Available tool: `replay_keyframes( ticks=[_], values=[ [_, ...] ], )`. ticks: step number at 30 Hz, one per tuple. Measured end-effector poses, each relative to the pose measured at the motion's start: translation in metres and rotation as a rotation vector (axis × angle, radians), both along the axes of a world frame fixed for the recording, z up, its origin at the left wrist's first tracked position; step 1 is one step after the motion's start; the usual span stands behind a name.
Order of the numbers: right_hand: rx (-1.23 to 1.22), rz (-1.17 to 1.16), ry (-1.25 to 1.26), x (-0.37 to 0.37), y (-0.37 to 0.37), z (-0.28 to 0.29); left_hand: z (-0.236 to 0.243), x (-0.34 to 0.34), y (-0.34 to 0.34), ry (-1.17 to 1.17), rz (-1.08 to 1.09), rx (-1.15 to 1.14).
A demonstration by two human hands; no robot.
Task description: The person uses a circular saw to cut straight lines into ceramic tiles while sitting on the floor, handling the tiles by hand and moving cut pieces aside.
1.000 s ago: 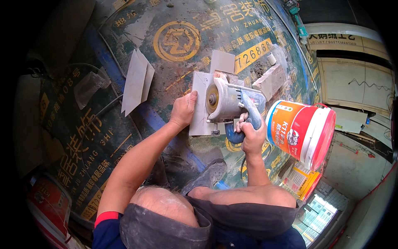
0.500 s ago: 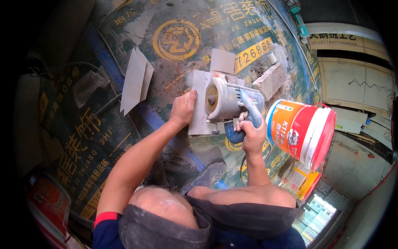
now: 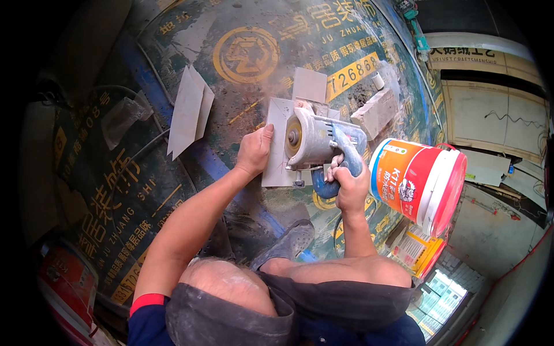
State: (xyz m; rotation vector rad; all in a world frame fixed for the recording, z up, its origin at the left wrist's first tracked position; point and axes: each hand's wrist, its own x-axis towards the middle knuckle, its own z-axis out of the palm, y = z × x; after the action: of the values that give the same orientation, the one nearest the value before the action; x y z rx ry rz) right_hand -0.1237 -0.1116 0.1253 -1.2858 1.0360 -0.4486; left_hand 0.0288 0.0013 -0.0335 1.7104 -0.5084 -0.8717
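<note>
A light tile (image 3: 277,118) lies before me, raised a little off the floor. On top of it rests a dusty handheld tile cutter (image 3: 323,135), its round blade facing left. My right hand (image 3: 352,187) is wrapped around the cutter's blue rear handle. With my left hand (image 3: 254,151) I grip the tile's left edge, thumb on top and the other fingers mostly hidden. Another tile piece (image 3: 309,85) sits just beyond the cutter. Whether the blade is spinning I cannot tell.
Close on the right a red and orange bucket (image 3: 412,184) lies tilted, with a yellow pail (image 3: 420,251) nearer me. A dusty block (image 3: 376,112) stands behind the cutter. Cut tile pieces (image 3: 189,112) lie at the left, and a cable (image 3: 151,141) crosses the printed floor covering.
Almost everything stays in place. A faint haze of dust near the tile's far edge has thinned slightly.
</note>
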Motion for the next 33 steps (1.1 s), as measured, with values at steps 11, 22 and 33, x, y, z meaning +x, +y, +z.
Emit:
replay_keyframes(
  ticks=[11, 22, 33],
  values=[
    [0.001, 0.012, 0.005, -0.0003, 0.0023, 0.0034, 0.0014, 0.0005, 0.001, -0.012, 0.015, -0.028],
    [0.002, 0.007, 0.023, 0.0012, 0.0014, 0.0038, -0.0016, -0.0014, -0.0001, 0.041, 0.021, -0.028],
    [0.005, 0.023, 0.061, -0.0018, 0.003, 0.0038, -0.0023, -0.0034, -0.001, 0.0, 0.073, -0.044]
  ],
)
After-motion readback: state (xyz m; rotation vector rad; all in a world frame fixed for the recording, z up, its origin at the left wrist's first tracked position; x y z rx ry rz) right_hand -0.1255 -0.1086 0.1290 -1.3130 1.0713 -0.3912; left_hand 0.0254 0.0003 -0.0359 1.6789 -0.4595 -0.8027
